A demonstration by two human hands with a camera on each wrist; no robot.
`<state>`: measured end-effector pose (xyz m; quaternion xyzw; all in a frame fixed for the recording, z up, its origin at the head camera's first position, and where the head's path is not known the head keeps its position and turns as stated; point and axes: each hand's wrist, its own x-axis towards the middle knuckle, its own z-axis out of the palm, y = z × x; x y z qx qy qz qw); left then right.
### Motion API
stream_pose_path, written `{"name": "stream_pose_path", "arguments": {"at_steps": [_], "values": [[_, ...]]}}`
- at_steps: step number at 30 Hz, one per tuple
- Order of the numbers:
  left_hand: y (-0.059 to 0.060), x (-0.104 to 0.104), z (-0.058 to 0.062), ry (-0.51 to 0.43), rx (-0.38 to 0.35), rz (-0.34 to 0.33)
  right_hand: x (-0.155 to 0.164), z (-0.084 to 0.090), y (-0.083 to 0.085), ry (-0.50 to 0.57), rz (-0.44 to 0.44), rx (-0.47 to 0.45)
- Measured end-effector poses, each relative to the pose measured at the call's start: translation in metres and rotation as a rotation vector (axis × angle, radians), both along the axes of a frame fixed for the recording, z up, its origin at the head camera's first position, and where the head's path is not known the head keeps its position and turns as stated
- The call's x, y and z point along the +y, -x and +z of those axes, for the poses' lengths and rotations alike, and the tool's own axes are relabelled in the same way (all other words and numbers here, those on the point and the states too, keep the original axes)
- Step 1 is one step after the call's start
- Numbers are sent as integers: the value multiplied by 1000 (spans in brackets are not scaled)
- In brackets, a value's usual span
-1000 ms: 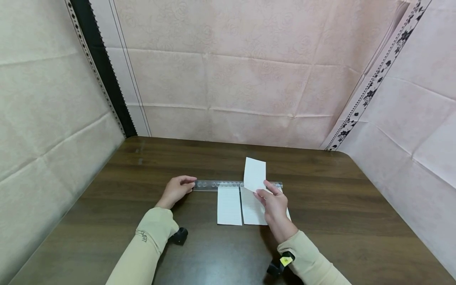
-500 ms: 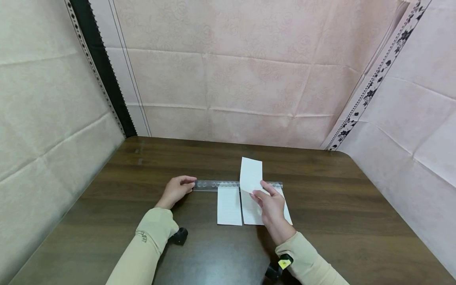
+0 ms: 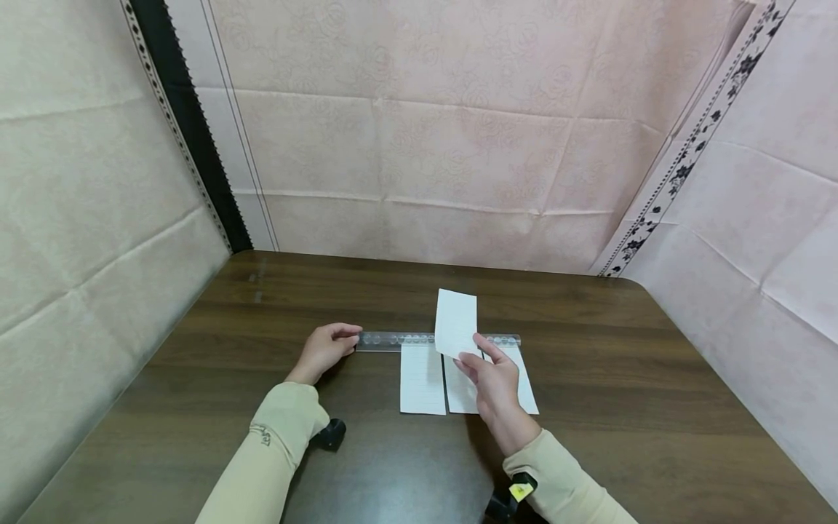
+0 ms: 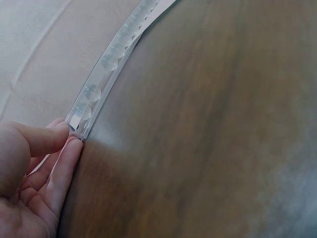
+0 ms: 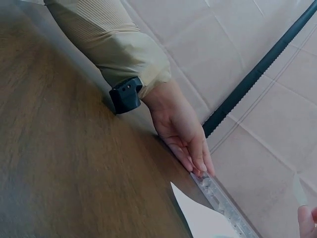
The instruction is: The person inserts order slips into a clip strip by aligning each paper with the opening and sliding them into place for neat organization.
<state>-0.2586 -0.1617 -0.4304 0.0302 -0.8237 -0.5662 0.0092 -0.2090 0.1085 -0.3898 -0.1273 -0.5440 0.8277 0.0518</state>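
Paper slip (image 3: 456, 323), plain white, stands upright, pinched by right hand (image 3: 494, 383); left hand (image 3: 324, 349) pinches the clear ruler (image 3: 399, 340) at 9 o'clock.

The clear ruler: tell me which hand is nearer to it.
Left. The left hand touches the clear ruler at its left end, fingertips pinching it. The right hand holds a paper slip raised above the ruler, not touching it.
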Motion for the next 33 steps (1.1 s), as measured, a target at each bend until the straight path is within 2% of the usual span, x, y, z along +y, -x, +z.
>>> {"name": "stream_pose_path", "arguments": {"at_steps": [33], "values": [[-1,0,1,-1,-22,13,-21,-9,-12,-11,59,-33]]}}
